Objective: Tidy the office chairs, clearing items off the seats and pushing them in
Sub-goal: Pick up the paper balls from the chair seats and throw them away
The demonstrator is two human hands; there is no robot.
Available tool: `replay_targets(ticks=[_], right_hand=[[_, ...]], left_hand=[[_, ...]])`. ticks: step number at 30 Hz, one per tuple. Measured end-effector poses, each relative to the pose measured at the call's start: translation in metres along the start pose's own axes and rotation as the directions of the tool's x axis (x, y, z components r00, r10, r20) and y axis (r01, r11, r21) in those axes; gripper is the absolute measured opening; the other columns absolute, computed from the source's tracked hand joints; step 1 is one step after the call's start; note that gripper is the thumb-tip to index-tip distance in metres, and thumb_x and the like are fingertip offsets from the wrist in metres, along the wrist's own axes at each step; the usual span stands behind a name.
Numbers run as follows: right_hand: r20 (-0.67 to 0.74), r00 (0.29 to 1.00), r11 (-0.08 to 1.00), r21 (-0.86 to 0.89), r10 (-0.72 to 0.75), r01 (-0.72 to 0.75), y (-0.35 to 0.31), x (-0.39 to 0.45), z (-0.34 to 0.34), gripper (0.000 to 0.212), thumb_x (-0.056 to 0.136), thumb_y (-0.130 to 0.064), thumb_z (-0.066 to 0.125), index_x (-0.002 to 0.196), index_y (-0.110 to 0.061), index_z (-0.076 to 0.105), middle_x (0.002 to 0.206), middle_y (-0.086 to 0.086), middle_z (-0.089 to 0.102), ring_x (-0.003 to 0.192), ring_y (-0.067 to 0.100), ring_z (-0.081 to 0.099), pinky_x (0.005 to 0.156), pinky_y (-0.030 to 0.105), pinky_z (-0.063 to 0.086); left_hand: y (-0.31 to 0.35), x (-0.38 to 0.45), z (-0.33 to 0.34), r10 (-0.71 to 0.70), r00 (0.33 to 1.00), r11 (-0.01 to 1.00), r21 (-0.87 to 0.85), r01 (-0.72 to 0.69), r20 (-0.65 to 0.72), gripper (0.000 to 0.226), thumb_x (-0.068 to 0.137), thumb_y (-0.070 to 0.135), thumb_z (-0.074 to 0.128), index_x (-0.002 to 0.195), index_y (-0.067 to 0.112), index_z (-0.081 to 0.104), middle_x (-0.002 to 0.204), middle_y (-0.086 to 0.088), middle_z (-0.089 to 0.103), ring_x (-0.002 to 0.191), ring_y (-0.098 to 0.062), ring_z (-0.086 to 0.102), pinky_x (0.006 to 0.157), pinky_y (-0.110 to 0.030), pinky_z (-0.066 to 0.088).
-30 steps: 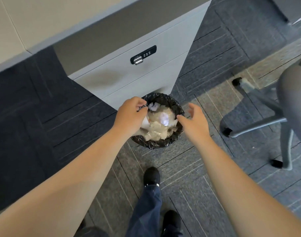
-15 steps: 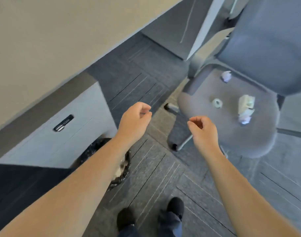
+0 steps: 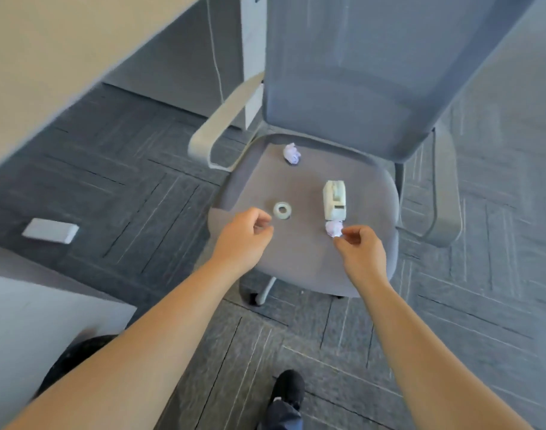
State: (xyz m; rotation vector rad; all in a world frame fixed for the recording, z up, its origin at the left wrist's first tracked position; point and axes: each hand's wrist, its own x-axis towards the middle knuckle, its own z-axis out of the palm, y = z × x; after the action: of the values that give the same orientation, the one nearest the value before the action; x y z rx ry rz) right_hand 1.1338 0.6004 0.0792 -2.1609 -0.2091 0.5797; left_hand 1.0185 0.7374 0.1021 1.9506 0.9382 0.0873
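A grey office chair (image 3: 302,262) with a mesh back stands in front of me, seat facing me. On the seat lie a clear tape roll (image 3: 282,210), a white tape dispenser (image 3: 335,200), a crumpled paper ball (image 3: 333,228) just below the dispenser, and a second paper ball (image 3: 291,153) near the backrest. My left hand (image 3: 243,234) hovers over the seat's front left, fingers loosely curled and holding nothing, just short of the tape roll. My right hand (image 3: 361,249) has thumb and forefinger at the near paper ball's edge, not closed around it.
A beige desk top (image 3: 48,57) runs along the upper left. A pale drawer cabinet (image 3: 32,321) and a black-lined bin (image 3: 73,358) are at the lower left. A white flat object (image 3: 50,230) lies on the carpet under the desk. My shoe (image 3: 288,386) is below.
My view has swung from the bin to the chair. Both hands moved away from the bin, empty, and now reach over the seat toward the tape roll and the near paper ball.
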Motion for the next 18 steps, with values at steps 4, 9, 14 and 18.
replay_targets(ticks=[4, 9, 14, 18], right_hand=[[0.005, 0.997, 0.996, -0.02, 0.083, -0.082, 0.032, 0.048, 0.001, 0.033, 0.086, -0.012, 0.054, 0.118, -0.007, 0.051, 0.121, 0.007, 0.056, 0.088, 0.013, 0.046, 0.064, 0.024, 0.035], [-0.016, 0.983, 0.982, -0.059, 0.181, -0.181, 0.076, 0.107, 0.023, 0.041, 0.085, -0.016, 0.057, 0.124, -0.008, 0.047, 0.132, 0.01, 0.047, 0.112, 0.022, 0.049, 0.079, 0.023, 0.032], [-0.04, 0.956, 0.956, -0.032, 0.29, -0.292, 0.109, 0.159, 0.064, 0.05, 0.083, -0.019, 0.06, 0.129, -0.008, 0.042, 0.133, 0.012, 0.041, 0.119, 0.029, 0.045, 0.087, 0.032, 0.039], [-0.092, 0.929, 0.931, -0.043, 0.358, -0.363, 0.124, 0.183, 0.093, 0.057, 0.077, -0.023, 0.066, 0.127, -0.006, 0.043, 0.127, 0.017, 0.043, 0.117, 0.034, 0.043, 0.094, 0.04, 0.043]], left_hand=[[0.001, 0.046, 0.046, -0.028, 0.997, 0.999, 0.045, 0.024, 0.077, 0.026, 0.09, 0.018, 0.046, 0.114, 0.01, 0.053, 0.121, -0.005, 0.058, 0.096, -0.01, 0.046, 0.084, -0.022, 0.033], [-0.024, 0.108, 0.101, -0.091, 0.984, 0.993, 0.094, 0.077, 0.154, 0.024, 0.088, 0.016, 0.049, 0.11, 0.01, 0.056, 0.119, -0.007, 0.059, 0.108, -0.021, 0.053, 0.085, -0.023, 0.034], [-0.053, 0.166, 0.136, -0.088, 0.974, 0.992, 0.109, 0.067, 0.208, 0.023, 0.088, 0.014, 0.049, 0.109, 0.009, 0.057, 0.116, -0.005, 0.06, 0.108, -0.019, 0.053, 0.084, -0.021, 0.034], [-0.069, 0.198, 0.145, -0.081, 0.961, 0.992, 0.117, 0.051, 0.265, 0.023, 0.089, 0.013, 0.046, 0.11, 0.01, 0.056, 0.105, 0.002, 0.054, 0.097, -0.01, 0.049, 0.084, -0.019, 0.034]])
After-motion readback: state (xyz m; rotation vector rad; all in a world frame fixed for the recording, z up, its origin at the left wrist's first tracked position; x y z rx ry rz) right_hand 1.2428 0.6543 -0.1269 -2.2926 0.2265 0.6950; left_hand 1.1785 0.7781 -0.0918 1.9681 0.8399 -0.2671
